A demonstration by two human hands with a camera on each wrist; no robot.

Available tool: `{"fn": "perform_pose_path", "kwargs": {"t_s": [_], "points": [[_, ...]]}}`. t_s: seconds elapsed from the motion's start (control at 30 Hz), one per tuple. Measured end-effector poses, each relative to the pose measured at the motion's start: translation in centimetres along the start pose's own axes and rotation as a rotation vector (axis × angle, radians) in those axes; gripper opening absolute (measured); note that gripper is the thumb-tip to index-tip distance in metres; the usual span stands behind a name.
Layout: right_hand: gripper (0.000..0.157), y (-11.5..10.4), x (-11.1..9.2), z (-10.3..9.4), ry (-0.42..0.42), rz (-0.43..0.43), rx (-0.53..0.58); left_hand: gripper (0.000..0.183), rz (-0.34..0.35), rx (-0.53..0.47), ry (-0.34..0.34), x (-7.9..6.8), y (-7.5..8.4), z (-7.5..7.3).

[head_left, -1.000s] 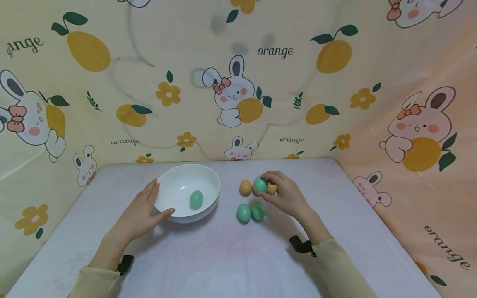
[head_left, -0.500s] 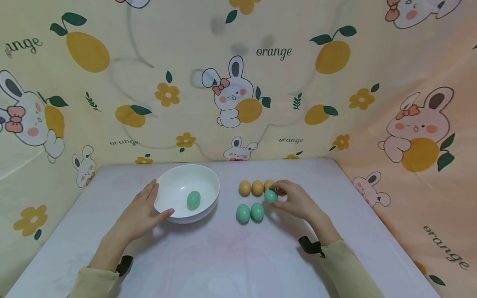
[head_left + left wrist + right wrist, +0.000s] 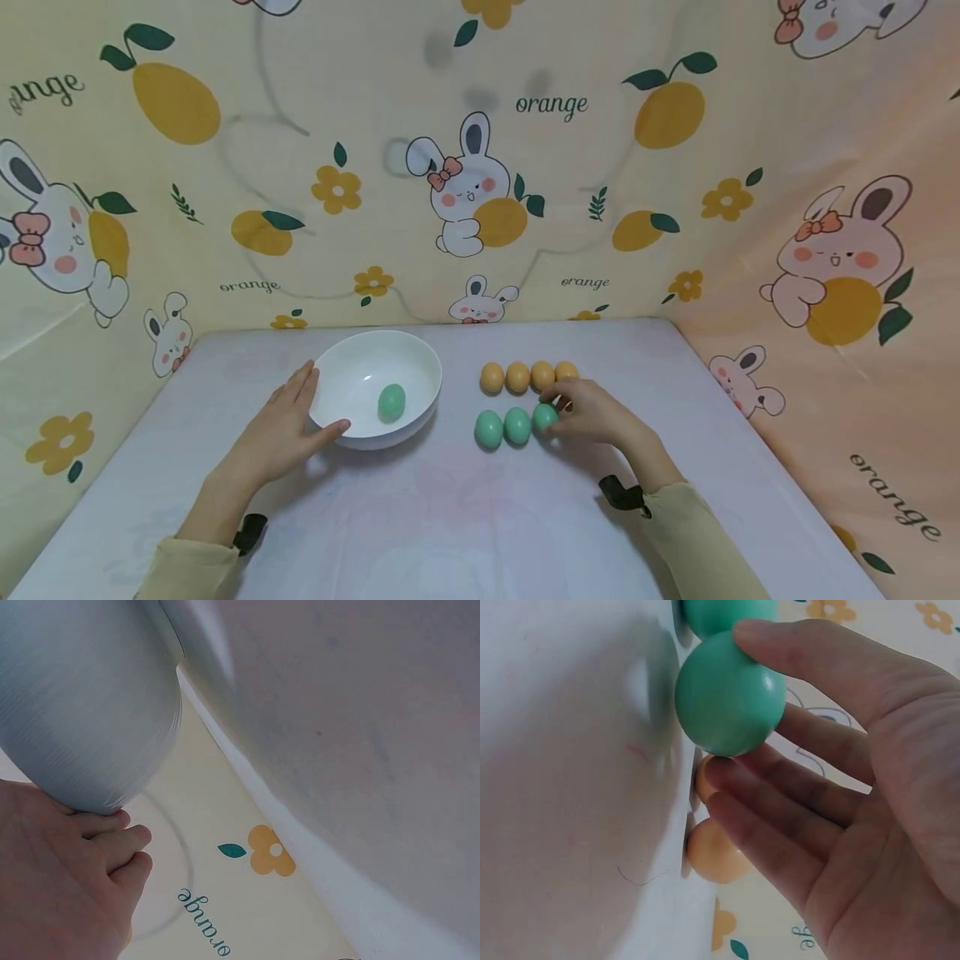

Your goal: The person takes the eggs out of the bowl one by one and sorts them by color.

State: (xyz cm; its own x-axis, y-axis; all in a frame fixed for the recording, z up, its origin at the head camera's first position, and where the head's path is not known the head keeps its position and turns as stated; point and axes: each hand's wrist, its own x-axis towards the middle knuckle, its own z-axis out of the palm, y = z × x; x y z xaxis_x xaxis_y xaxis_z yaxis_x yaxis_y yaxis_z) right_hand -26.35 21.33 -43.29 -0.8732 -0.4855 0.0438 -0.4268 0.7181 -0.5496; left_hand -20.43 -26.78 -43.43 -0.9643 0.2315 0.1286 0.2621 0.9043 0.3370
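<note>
My right hand (image 3: 592, 412) pinches a green egg (image 3: 545, 418) between thumb and fingers, at the right end of a row of green eggs. In the right wrist view that egg (image 3: 731, 694) sits at the thumb tip, close to the tabletop, with another green egg (image 3: 727, 611) beside it. To its left in the row are two green eggs, one in the middle (image 3: 517, 426) and one at the left end (image 3: 489, 429). My left hand (image 3: 273, 433) rests against the side of a white bowl (image 3: 345, 375), fingers extended, thumb at the near rim. Inside the bowl lies one green egg (image 3: 391, 402).
Behind the green row stand several yellow-orange eggs (image 3: 517, 377) in a line, the rightmost close by my right fingers. A pale cloth covers the table (image 3: 420, 517). Patterned fabric (image 3: 360, 125) with rabbits and oranges hangs at the back and sides.
My right hand carried the green egg from over the yellow-orange eggs toward me, down to the right end of the green row. My left hand has stayed at the bowl.
</note>
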Motion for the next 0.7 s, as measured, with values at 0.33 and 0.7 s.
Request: {"fn": "perform_pose_path", "kwargs": {"t_s": [0.33,0.7], "points": [[0.048,-0.19,-0.01,0.26,-0.053,0.000,-0.025,0.112,0.008,-0.004,0.004,-0.10,-0.08,0.00],[0.049,-0.56,-0.33,0.36,-0.052,-0.002,-0.006,0.112,0.002,0.003,0.002,-0.13,0.06,-0.18]]}}
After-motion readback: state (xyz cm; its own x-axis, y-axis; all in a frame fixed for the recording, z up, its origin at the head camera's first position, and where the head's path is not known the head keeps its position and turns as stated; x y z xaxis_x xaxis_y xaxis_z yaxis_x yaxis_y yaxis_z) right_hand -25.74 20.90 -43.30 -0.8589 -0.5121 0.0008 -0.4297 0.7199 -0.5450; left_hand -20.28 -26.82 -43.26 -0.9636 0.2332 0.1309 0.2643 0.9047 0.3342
